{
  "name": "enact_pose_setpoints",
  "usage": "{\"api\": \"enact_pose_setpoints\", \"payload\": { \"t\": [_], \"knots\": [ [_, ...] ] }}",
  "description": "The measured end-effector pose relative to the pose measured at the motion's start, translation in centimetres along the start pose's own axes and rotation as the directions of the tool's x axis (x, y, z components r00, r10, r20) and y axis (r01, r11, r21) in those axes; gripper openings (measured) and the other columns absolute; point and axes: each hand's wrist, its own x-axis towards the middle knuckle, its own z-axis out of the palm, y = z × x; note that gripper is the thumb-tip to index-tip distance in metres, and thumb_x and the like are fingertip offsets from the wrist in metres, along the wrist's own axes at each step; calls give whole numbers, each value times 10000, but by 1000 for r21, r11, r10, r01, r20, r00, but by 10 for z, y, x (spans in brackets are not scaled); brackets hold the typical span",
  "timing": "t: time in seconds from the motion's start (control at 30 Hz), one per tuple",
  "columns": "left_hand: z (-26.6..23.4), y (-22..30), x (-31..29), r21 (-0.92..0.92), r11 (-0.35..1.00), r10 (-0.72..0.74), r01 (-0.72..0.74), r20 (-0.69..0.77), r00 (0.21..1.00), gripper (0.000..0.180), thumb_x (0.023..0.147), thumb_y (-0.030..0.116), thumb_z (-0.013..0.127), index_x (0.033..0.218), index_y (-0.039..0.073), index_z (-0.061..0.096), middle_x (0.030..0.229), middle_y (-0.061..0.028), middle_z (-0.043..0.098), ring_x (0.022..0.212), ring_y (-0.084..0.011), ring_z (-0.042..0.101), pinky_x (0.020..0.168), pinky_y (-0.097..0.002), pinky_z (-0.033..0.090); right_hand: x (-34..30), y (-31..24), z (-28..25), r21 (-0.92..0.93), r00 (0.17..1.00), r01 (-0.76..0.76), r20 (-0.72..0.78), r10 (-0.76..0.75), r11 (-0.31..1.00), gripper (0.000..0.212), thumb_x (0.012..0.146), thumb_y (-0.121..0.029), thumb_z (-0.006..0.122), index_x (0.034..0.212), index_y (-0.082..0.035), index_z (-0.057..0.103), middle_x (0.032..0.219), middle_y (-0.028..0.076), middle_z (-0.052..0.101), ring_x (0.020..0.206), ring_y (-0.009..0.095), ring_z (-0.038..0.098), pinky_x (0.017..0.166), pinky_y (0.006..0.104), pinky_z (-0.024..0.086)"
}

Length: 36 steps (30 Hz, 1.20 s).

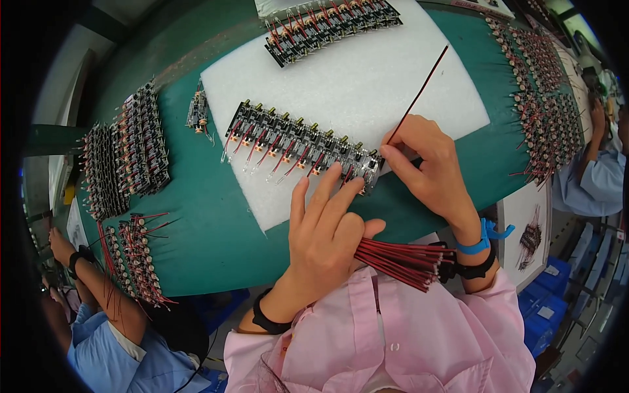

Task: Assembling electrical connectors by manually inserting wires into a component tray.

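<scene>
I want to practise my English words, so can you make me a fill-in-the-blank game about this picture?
1. A single wire is pinched by the ____ hand.
2. A bundle of wires sticks out beside the ____ hand.
3. The foam sheet under the boards is coloured ____.
4. The table is coloured ____.

Missing words: right; left; white; green.

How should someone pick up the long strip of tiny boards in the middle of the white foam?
Probably pinch the strip by its two short ends, coming from the left and right. It lies long and slanted, with thin red wires sticking out along its near side and brassy pegs along the far one.
</scene>
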Motion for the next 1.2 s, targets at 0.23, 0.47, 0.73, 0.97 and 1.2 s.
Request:
{"api": "enact_pose_setpoints", "payload": {
  "t": [0.23, 0.47, 0.73, 0.97, 1.2],
  "knots": [
    [2, -1, -1, -31, 999, -18, 19, 10, 1000, 302, 710, 153, 567, 555, 27, 341, 938, -179, 539, 969, -367, 468, 820, -492, 291, 0, 3, 1, 2, 999, 27, -27, -27, 1000, 55, 657, -6, 556, 672, -3, 504, 614, 53, 457, 559, 162, 427, 490, 242, 354],
    [4, 0, -3, -34, 999, -42, 42, -3, 999, 279, 753, 151, 528, 581, 18, 352, 940, -176, 549, 996, -365, 459, 863, -465, 279, -2, 5, 4, 30, 997, 41, -63, -39, 999, 64, 649, -4, 562, 665, 0, 500, 605, 53, 454, 549, 161, 424, 485, 243, 353],
    [3, 0, -2, -29, 999, -41, 41, -3, 999, 270, 753, 145, 527, 585, 16, 360, 941, -174, 551, 1000, -360, 459, 863, -462, 281, -3, 5, 7, -2, 991, 63, -116, -63, 998, 83, 648, -38, 563, 632, -30, 482, 594, 45, 462, 554, 185, 444, 522, 279, 334],
    [4, -3, -4, -49, 999, -13, 13, -5, 1000, 298, 692, 155, 585, 560, 26, 352, 971, -180, 526, 986, -366, 455, 819, -504, 279, -3, 3, 6, -69, 993, 50, -104, -57, 996, 79, 637, -1, 571, 642, 4, 492, 605, 57, 468, 546, 160, 445, 471, 245, 368],
    [1, -1, -3, -65, 997, -40, 41, 12, 999, 292, 705, 139, 575, 569, 23, 344, 975, -173, 531, 1008, -363, 445, 845, -486, 272, -5, 2, 11, 11, 989, 3, -148, -1, 1000, 108, 645, -45, 561, 617, -49, 458, 575, 34, 437, 544, 186, 431, 536, 288, 304]
  ]
}}
